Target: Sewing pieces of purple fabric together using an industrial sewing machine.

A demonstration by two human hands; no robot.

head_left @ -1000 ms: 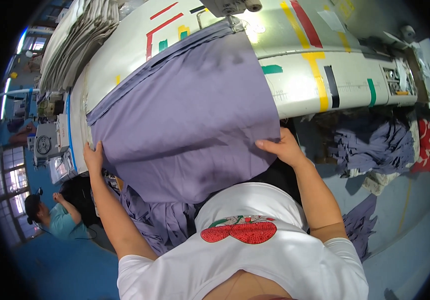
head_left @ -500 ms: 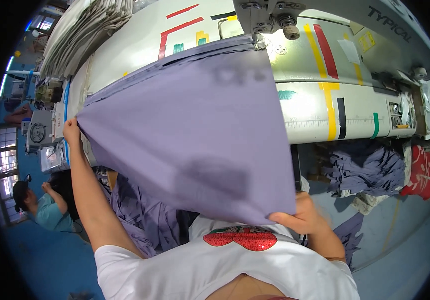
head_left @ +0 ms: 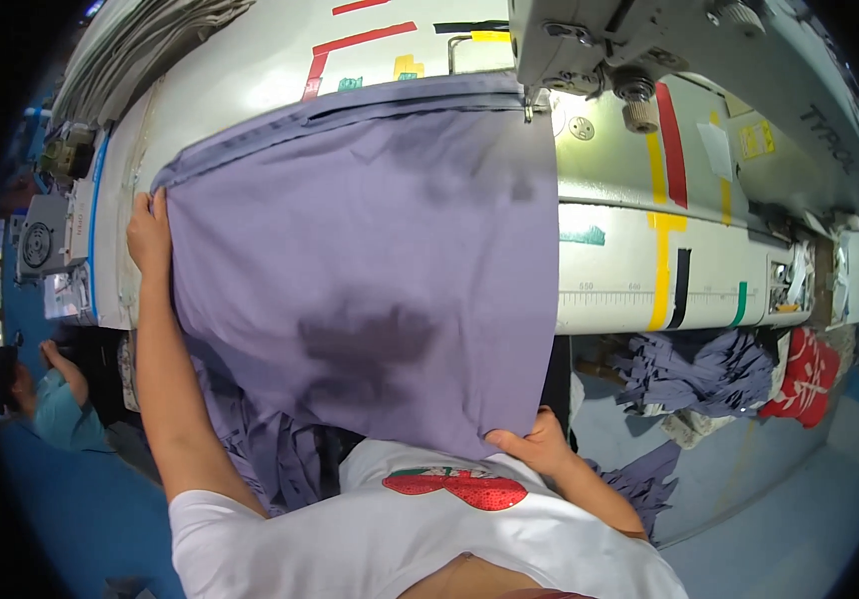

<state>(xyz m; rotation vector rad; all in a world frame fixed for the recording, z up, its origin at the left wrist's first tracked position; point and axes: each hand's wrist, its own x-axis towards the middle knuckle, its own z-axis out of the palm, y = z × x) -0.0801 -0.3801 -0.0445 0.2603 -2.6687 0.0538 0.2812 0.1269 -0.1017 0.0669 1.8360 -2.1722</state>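
A large purple fabric panel point(head_left: 390, 230) lies spread over the sewing machine table, its near part hanging toward my lap. Along its far side runs a folded, seamed edge, whose right end sits under the presser foot point(head_left: 529, 110) of the sewing machine point(head_left: 639, 90). My left hand point(head_left: 150, 232) is closed on the panel's far left corner, fingers pinching the end of the seamed edge. Close to my body, my right hand point(head_left: 537, 441) grips the near right corner, thumb on top and the other fingers mostly hidden beneath.
Stacked grey fabric pieces point(head_left: 140, 50) rest at the far left. More purple cloth point(head_left: 280, 459) bunches below the panel. A purple pile point(head_left: 699, 369) and a red patterned cloth point(head_left: 801, 377) lie at right. Another person point(head_left: 60, 399) sits at left.
The panel's left side has swung out flatter and farther away with my left hand. My right hand has shifted left with the near corner. The whole view has turned slightly.
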